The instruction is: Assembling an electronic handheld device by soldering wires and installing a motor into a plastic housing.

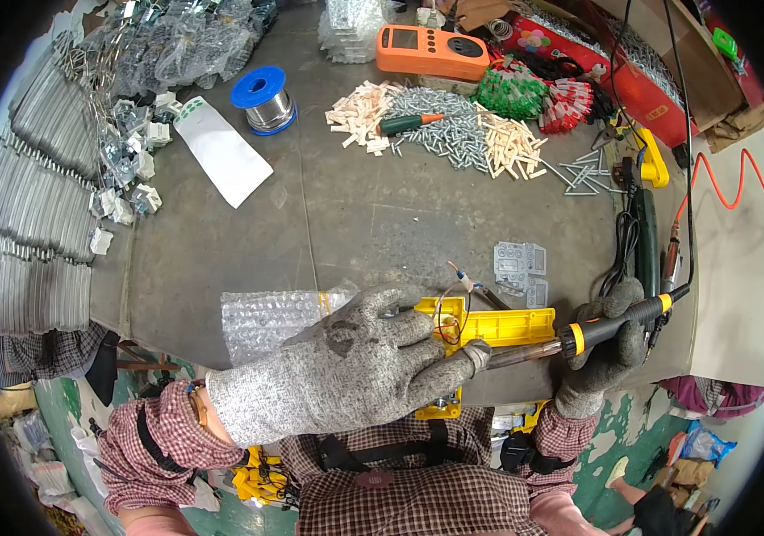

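Note:
My right hand (611, 332), in a grey work glove, grips a soldering iron (618, 322) with a black and yellow handle. The iron's metal shaft (525, 352) points left toward my left hand. In a matching glove, my left hand (368, 344) lies over a yellow plastic housing (511, 327) and holds it near the front edge of the table. Thin wires (456, 284) stick up from the housing. Its left part is hidden under my fingers, and so is the tip of the iron.
Bubble wrap (261, 317) lies beside my left hand, clear plastic pieces (520, 268) beyond the housing. Farther back are a solder spool (266, 112), a white paper strip (225, 156), a screwdriver (409, 122) on screws (462, 143), and an orange meter (426, 54). Metal strips (29, 205) are stacked left.

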Demonstrator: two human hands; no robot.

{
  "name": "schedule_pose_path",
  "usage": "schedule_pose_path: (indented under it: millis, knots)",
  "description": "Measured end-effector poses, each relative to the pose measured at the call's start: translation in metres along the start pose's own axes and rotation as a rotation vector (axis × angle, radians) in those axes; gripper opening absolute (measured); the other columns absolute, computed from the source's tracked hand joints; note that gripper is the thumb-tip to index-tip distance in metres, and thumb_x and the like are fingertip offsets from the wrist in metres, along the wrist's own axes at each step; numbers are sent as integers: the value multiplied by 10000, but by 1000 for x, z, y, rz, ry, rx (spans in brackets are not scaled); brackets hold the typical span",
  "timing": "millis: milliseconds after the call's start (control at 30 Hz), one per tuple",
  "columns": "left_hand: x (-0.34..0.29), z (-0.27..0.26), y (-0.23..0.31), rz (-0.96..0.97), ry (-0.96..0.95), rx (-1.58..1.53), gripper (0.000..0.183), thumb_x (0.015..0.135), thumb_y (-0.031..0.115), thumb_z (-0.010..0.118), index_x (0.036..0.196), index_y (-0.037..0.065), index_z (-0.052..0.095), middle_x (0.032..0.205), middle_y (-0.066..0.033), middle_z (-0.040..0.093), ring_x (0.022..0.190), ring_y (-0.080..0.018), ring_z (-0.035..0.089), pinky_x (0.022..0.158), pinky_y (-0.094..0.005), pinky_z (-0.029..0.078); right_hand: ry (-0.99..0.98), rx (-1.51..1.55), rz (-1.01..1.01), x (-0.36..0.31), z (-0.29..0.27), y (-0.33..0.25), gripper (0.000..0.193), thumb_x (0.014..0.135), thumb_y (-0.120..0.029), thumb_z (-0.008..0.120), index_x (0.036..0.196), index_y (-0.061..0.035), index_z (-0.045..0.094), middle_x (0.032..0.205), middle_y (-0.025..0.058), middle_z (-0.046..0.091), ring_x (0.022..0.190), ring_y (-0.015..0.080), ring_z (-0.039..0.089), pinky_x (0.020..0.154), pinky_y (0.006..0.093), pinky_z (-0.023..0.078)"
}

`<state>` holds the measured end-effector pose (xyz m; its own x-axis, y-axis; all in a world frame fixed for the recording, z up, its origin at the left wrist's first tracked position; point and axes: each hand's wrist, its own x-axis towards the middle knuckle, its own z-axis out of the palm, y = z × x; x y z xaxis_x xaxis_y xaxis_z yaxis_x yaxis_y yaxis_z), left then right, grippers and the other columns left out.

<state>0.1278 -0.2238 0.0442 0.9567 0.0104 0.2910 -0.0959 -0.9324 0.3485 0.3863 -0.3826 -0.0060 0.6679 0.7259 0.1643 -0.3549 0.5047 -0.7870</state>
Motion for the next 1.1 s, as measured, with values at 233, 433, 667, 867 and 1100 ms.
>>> schedule_pose_path:
  millis: [233,433,667,867,1100]
  knots:
    - [-1,0,1,-3,-52,47,545,856,153,595,1398,117,559,1219,-44,711,1047,-237,665,1023,-507,464,39,-21,-36,1,5,1,321,922,-227,674,1037,16,499,694,134,603,388,159,500,355,261,423]
    - [-1,-5,3,-3,-78,79,524,862,172,590,1382,113,577,1153,-46,719,998,-226,661,1024,-511,460,-19,-53,-42,-1,-5,1,358,924,-236,666,1109,28,510,854,151,644,425,160,522,358,262,442]
    - [-3,3,0,2,46,27,474,840,173,617,1308,100,633,973,-26,726,874,-213,649,915,-477,521,-51,-37,-19,-2,-17,2,484,916,-248,676,1260,46,507,891,148,653,442,166,527,362,259,444]
    - [-4,3,-2,17,27,65,414,853,183,685,1259,112,647,959,-8,717,932,-212,635,913,-465,501,137,-61,-18,-4,5,-1,328,903,-253,681,1109,-35,549,816,128,644,447,167,515,347,276,430]
    - [5,-5,-15,-505,390,-205,412,791,166,800,1143,33,634,1162,-108,609,1131,-255,585,1026,-426,437,-1,-121,2,1,2,0,350,930,-319,660,968,-16,490,583,114,555,362,144,470,342,255,397]
